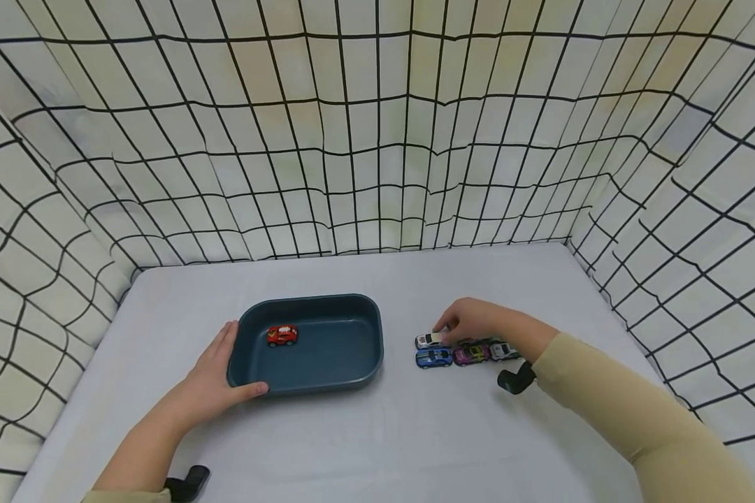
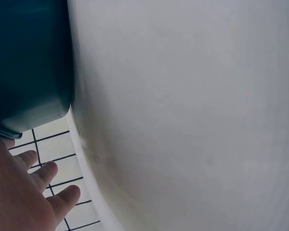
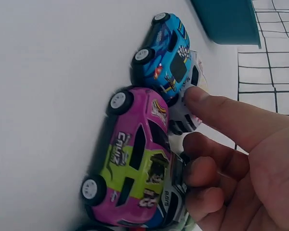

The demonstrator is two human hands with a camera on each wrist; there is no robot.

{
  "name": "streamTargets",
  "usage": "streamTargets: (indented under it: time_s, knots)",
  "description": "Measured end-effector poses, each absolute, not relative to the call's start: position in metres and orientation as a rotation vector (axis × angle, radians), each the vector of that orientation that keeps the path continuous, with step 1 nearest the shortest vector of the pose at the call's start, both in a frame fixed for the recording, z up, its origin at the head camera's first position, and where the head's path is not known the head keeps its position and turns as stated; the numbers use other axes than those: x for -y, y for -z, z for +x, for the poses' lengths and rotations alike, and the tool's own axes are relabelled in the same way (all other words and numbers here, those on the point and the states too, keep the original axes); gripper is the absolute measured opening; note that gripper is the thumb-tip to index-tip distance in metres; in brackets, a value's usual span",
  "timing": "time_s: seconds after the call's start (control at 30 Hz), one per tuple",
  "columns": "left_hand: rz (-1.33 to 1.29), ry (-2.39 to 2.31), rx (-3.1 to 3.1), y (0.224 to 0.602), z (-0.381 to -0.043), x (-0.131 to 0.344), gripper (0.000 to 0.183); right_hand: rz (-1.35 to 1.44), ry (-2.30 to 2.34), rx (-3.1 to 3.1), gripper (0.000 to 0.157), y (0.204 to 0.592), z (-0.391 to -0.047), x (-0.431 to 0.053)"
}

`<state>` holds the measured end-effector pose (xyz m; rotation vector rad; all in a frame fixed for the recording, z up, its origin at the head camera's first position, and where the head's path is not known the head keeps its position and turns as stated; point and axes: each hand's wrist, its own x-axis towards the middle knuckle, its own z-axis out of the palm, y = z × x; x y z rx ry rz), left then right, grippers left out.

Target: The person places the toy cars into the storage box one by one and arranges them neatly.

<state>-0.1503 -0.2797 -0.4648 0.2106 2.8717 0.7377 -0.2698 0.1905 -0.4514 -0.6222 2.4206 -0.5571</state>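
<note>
A dark teal tray sits on the table with a red toy car inside it. My left hand rests against the tray's left end, fingers straight along the outer wall and thumb at the front rim. To the right of the tray, my right hand pinches a white toy car at the back of a cluster of cars. Its thumb lies on that car in the right wrist view. Just in front are a blue toy car and a pink and green toy car.
A silver toy car stands at the right of the front row, with other cars partly hidden under my right hand. White cloth covers the table. Black netting over pale walls encloses its back and sides.
</note>
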Motion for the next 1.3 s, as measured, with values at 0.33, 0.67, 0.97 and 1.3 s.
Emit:
streamTargets:
  time_s: [0.33, 0.67, 0.97, 1.3]
  knots:
    - [0.213, -0.723, -2.885, 0.465, -0.150, 0.282, 0.133, -0.704, 0.468, -2.535, 0.027, 0.451, -0.266, -0.181]
    - [0.215, -0.747, -2.881, 0.463, -0.149, 0.280, 0.132, -0.638, 0.408, -2.587, 0.032, 0.452, -0.267, -0.171]
    - [0.208, -0.767, -2.865, 0.462, -0.147, 0.278, 0.132, -0.633, 0.396, -2.622, 0.030, 0.453, -0.264, -0.167]
    - [0.210, -0.759, -2.861, 0.464, -0.149, 0.279, 0.132, -0.639, 0.520, -2.660, 0.034, 0.432, -0.266, -0.171]
